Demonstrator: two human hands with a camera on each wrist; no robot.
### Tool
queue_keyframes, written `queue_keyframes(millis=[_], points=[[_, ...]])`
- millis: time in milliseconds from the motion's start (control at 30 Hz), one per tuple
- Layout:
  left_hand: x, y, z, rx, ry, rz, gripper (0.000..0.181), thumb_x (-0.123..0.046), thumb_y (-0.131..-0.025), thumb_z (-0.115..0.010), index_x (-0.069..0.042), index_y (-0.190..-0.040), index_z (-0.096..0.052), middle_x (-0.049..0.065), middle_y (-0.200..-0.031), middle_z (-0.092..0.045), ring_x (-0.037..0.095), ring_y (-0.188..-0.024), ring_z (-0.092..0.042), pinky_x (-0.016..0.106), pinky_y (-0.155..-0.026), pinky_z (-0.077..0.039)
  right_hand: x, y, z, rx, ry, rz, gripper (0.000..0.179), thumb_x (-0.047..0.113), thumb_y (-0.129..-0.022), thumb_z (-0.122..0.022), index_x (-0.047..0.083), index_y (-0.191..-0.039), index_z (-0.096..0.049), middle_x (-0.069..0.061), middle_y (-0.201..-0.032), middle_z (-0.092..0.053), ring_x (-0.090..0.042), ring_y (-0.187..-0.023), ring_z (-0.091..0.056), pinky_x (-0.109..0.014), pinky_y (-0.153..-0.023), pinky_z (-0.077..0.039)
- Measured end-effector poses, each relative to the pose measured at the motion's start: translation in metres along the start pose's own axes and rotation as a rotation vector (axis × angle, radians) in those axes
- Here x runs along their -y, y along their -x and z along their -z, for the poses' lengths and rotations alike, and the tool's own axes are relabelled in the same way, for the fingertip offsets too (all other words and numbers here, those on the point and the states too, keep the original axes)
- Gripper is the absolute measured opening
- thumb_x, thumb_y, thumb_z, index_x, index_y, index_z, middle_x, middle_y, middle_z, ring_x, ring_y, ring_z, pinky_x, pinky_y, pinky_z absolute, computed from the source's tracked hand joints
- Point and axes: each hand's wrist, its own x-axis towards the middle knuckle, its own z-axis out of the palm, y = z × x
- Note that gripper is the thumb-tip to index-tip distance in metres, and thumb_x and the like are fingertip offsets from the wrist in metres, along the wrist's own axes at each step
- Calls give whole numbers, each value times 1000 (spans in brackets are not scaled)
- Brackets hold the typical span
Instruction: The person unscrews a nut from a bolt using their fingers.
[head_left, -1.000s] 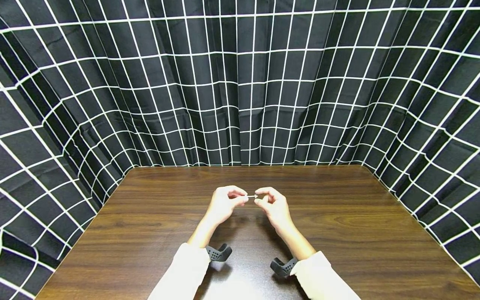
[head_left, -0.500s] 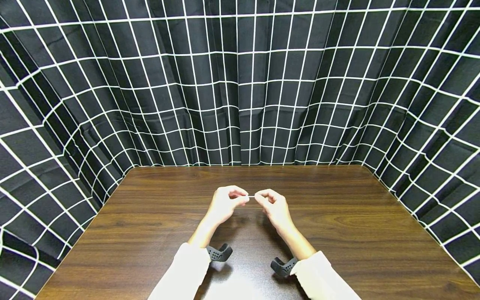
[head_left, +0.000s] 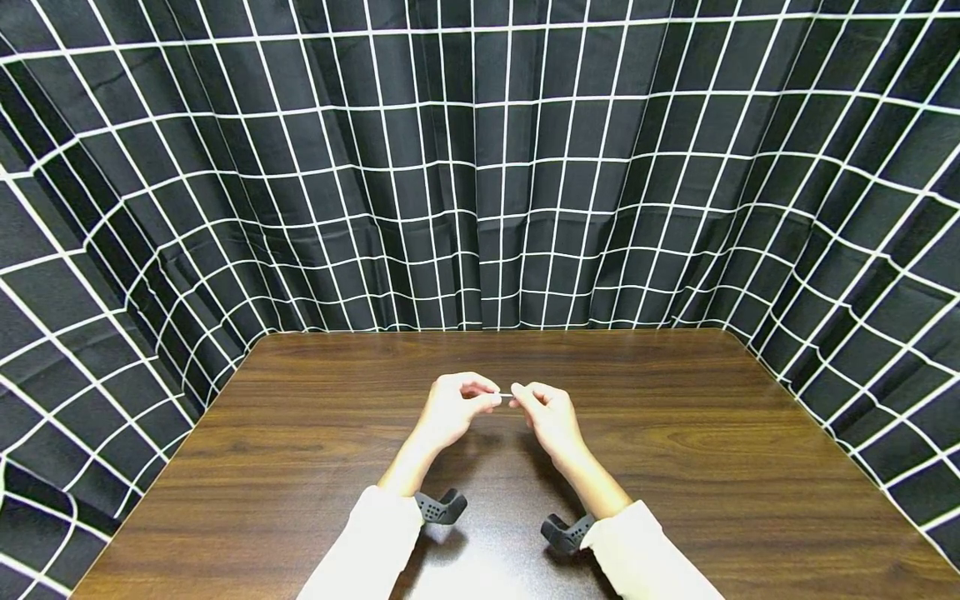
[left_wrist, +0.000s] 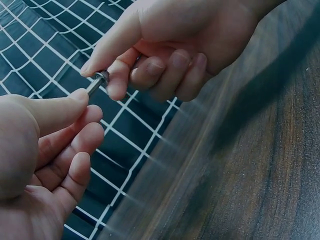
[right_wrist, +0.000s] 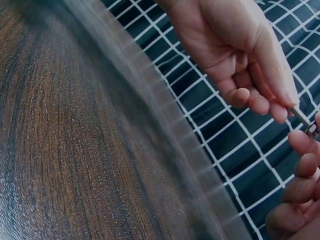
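1. Metal bolt [left_wrist: 93, 86] — threaded, raised above the wood-grain tabletop [head_left: 300, 417].
2. Left hand [head_left: 453, 406]: pinches the bolt's plain end between thumb and fingers.
3. Right hand [head_left: 551, 417]: thumb and forefinger pinch the bolt's wider, dark end.
4. Grid-patterned curtain [head_left: 495, 167] — beyond the bolt, behind the tabletop.

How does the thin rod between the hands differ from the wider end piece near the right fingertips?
The rod is slim and straight, while the end piece is short and wider. The left hand pinches the rod, whereas the right hand pinches the end piece. Both look metallic, and both are held above the table.
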Motion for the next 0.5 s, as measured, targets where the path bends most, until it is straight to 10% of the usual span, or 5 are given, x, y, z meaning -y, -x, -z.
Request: queue_keyframes(millis=[233, 500], points=[[-2, 0, 2, 9, -21, 11, 10, -12, -84, -74, -6, -91, -72, 1, -78, -73, 13, -67, -69, 27, -60, -50, -1, -2, 1, 5, -6, -22, 26, 17, -92, -66, -7, -82, -69, 2, -52, -44, -11, -50, -39, -23, -48, -28], [-3, 0, 2, -11, 18, 30, 12, -7, -83, -75, -1, -94, -72, 10, -83, -73, 26, -73, -71, 24, -62, -49, -1, -2, 2, 8, -11, -28, 15, 12, -87, -71, -2, -90, -72, 1, -57, -50, -8, -51, -42, -23, -49, -33]])
